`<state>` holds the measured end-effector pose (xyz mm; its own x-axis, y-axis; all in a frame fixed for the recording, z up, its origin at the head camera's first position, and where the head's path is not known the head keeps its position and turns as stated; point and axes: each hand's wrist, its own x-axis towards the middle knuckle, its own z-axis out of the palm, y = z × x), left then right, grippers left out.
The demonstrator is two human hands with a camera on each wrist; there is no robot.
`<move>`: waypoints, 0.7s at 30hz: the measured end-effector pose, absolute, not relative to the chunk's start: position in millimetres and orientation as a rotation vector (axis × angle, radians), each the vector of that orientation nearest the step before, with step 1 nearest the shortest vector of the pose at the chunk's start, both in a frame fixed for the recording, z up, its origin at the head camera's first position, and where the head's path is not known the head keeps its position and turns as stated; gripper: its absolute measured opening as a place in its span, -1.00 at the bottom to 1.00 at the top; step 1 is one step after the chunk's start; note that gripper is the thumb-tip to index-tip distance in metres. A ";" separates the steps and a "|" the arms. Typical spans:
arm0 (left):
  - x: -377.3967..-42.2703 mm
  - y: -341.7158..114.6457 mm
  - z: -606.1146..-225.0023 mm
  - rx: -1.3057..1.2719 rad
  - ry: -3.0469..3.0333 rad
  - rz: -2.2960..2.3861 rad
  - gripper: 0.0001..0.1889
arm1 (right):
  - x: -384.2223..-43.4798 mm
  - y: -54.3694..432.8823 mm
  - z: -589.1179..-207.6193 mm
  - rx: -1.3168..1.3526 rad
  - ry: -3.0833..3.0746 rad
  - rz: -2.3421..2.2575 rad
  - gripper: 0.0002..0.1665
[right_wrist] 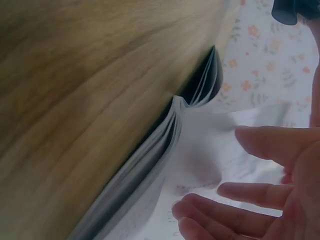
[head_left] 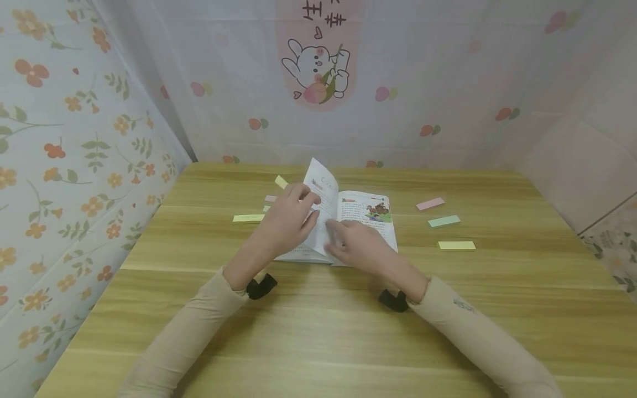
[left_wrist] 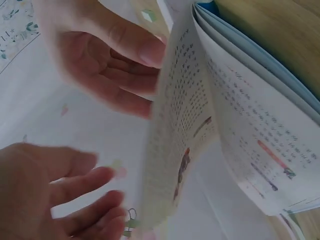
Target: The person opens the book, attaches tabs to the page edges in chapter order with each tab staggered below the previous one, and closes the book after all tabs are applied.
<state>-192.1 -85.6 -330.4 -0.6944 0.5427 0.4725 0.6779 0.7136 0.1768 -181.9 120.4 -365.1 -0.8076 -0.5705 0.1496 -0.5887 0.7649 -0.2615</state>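
An open book (head_left: 355, 213) with printed text and a small coloured picture lies on the table. One of its leaves (head_left: 322, 190) stands raised near the spine. Over the left side of the book is my left hand (head_left: 291, 215), fingers loosely bent and apart from the leaf's edge in the left wrist view. My right hand (head_left: 360, 243) reaches over the lower right page, its fingers extended toward the raised leaf. In the left wrist view, the right thumb (left_wrist: 152, 52) is right at the leaf's edge. Part of the left page is hidden behind the left hand and leaf.
To the book's right lie pink (head_left: 430, 204), green (head_left: 444, 221) and yellow (head_left: 456, 245) paper strips. Left of it are a yellow strip (head_left: 247, 218), another yellow one (head_left: 281, 181) and smaller strips partly covered by the left hand. A printed curtain (head_left: 224, 105) hangs behind the wooden table (head_left: 318, 342).
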 end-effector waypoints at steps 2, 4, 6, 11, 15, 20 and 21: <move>-193.0 -86.9 -333.0 -0.976 -2.675 -0.386 -0.70 | -182.8 118.5 -367.2 0.988 -2.886 0.433 -0.42; -194.5 -88.3 -336.0 -1.005 -2.817 -0.310 -0.60 | -183.3 117.1 -368.6 1.022 -2.876 0.404 -0.47; -195.9 -90.0 -338.9 -1.031 -2.940 -0.282 -0.53 | -184.2 116.5 -370.5 1.060 -2.866 0.390 -0.53; -201.6 -91.7 -346.6 -1.072 -3.130 -0.289 -0.44 | -188.4 116.8 -372.4 1.121 -2.879 0.390 -0.60; -206.9 -91.4 -356.0 -1.091 -3.178 -0.314 -0.42 | -199.4 118.2 -374.4 1.132 -2.896 0.405 -0.63; -209.9 -91.1 -367.2 -1.064 -3.272 -0.320 -0.38 | -223.2 120.3 -374.5 1.065 -2.960 0.472 -0.61; -210.0 -91.1 -368.7 -1.052 -3.291 -0.319 -0.38 | -228.8 120.7 -374.1 1.050 -2.979 0.496 -0.60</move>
